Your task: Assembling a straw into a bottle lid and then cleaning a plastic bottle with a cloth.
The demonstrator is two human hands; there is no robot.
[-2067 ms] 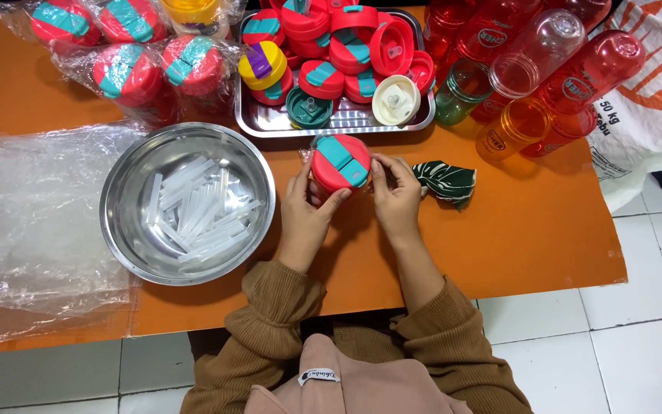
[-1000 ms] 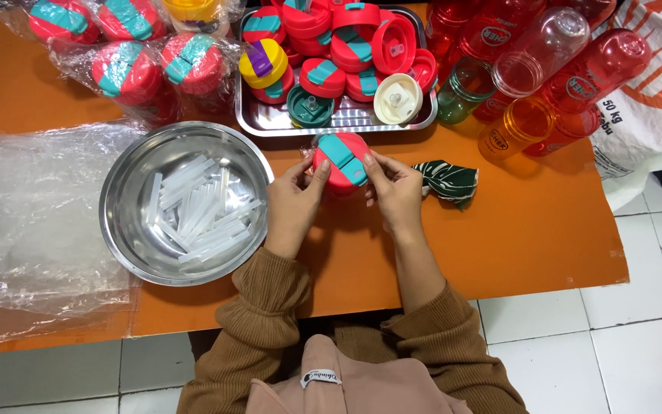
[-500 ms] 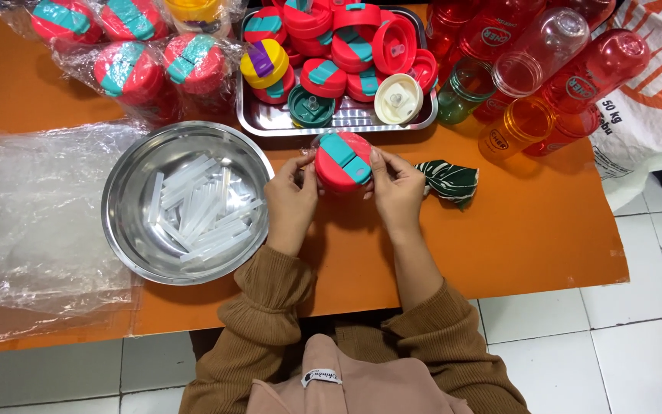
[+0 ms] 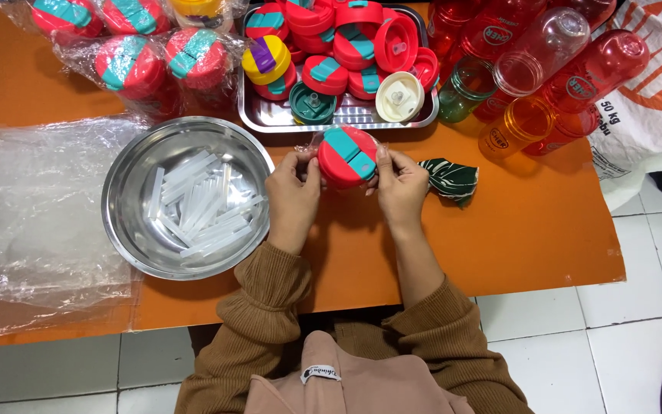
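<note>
Head view shows both hands grasping one red lid (image 4: 346, 157) with a teal flap, held just above the orange table (image 4: 545, 230), near the tray (image 4: 270, 115). The left hand (image 4: 293, 192) grips the lid's left edge with thumb and fingers; the right hand (image 4: 401, 184) grips the right edge the same way. Thin clear plastic seems to lie around the lid, but I cannot tell how far it covers it.

To do this well, I think the hands should keep the lid level, hold it only by the rim, and pull the film smooth without pressing on the flap.

A steel bowl (image 4: 132, 230) with clear straws (image 4: 197, 207) stands just left of the left hand. A leaf-print cloth (image 4: 452, 178) lies just right of the right hand. Wrapped lids (image 4: 128, 65) lie far left, and coloured bottles (image 4: 545, 69) far right.
</note>
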